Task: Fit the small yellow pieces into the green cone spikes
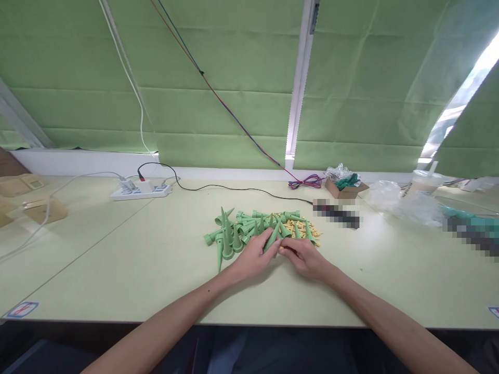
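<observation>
Green cone (272,238) is sitting in my left hand (254,255), fingers curling round it beside the pile (227,248); my right hand (306,257) is seemingly pinching a yellow piece (280,248), which could be slipping away if I'm squeezing unevenly.

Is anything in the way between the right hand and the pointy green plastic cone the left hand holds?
Nothing visible is. The left hand holds the pointy green plastic cone and the right hand is close beside it. Other green cones and small yellow pieces lie beyond or beside the hands.
</observation>
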Available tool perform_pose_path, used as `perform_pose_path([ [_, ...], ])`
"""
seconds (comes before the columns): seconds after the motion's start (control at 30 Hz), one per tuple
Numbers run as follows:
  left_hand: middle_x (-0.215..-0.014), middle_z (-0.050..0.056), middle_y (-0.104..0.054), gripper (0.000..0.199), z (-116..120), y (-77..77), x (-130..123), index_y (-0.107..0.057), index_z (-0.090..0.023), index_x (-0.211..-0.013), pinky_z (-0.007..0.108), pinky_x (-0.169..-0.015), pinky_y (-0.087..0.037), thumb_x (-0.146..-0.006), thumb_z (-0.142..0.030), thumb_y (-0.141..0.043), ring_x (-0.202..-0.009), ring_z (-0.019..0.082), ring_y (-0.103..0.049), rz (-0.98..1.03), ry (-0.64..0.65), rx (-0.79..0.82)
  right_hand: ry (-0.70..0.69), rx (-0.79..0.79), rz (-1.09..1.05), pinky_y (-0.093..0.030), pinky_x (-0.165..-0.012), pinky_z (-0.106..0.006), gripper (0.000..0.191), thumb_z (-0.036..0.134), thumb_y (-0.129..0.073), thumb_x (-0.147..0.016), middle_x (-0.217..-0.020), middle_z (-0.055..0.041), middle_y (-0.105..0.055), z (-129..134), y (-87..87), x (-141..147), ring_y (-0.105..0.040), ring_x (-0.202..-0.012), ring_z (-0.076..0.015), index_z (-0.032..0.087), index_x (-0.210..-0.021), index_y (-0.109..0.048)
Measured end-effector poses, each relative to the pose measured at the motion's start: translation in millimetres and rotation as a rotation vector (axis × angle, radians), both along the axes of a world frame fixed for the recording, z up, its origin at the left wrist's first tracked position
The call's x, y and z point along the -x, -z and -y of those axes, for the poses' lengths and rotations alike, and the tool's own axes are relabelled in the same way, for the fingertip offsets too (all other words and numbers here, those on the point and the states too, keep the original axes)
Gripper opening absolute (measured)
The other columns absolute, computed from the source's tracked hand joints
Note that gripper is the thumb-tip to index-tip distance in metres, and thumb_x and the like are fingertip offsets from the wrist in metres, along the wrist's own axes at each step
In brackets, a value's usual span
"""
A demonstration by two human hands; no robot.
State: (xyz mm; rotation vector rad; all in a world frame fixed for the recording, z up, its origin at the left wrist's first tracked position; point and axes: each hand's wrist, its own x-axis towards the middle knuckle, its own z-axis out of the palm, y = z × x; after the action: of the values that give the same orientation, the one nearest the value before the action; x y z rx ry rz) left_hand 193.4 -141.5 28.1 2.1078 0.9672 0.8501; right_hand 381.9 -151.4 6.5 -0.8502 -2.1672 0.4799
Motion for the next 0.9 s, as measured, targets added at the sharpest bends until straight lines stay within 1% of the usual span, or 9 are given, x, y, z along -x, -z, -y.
perform_pose_path([
  [0.17,-0.065,-0.004,-0.052,0.030,0.7,-1.6,1.2,-0.041,-0.020,-0.077,0.026,-0.057,-0.033,-0.098,-0.041,-0.038,-0.057,0.012,-0.043,0.005,0.036,0.019,-0.003,-0.003,0.013,-0.034,-0.057,-0.025,0.027,0.029,-0.039,-0.101,-0.065,0.0013,-0.049,-0.9,2.2,-0.8,-0.043,-0.057,-0.0131,0.020,-0.079,-0.053],
  [0.37,-0.066,-0.004,-0.054,0.027,0.8,-2.1,2.3,-0.042,-0.020,-0.079,0.025,-0.055,-0.033,-0.098,-0.039,-0.038,-0.054,0.011,-0.043,0.011,0.057,0.018,-0.014,-0.003,0.010,-0.033,-0.057,-0.025,0.027,0.028,-0.040,-0.101,-0.064,0.0019,-0.047,0.8,1.2,-0.6,-0.040,-0.057,-0.0126,0.020,-0.078,-0.052],
  [0.67,-0.068,-0.003,-0.058,0.028,1.1,-2.8,2.9,-0.044,-0.019,-0.080,0.023,-0.052,-0.033,-0.098,-0.040,-0.037,-0.051,0.009,-0.044,0.000,0.064,0.038,-0.031,-0.010,0.010,-0.035,-0.059,-0.024,0.027,0.025,-0.039,-0.101,-0.066,0.0010,-0.052,-0.1,2.6,-0.8,-0.043,-0.057,-0.0116,0.019,-0.079,-0.054],
  [0.9,-0.071,-0.003,-0.059,0.029,0.8,-2.6,3.1,-0.045,-0.019,-0.082,0.022,-0.052,-0.035,-0.099,-0.042,-0.037,-0.051,0.009,-0.046,0.003,0.082,0.057,-0.031,0.021,0.022,-0.037,-0.061,-0.024,0.028,0.026,-0.038,-0.102,-0.069,-0.0003,-0.057,-0.8,4.6,-1.7,-0.047,-0.058,-0.0118,0.019,-0.082,-0.057],
])
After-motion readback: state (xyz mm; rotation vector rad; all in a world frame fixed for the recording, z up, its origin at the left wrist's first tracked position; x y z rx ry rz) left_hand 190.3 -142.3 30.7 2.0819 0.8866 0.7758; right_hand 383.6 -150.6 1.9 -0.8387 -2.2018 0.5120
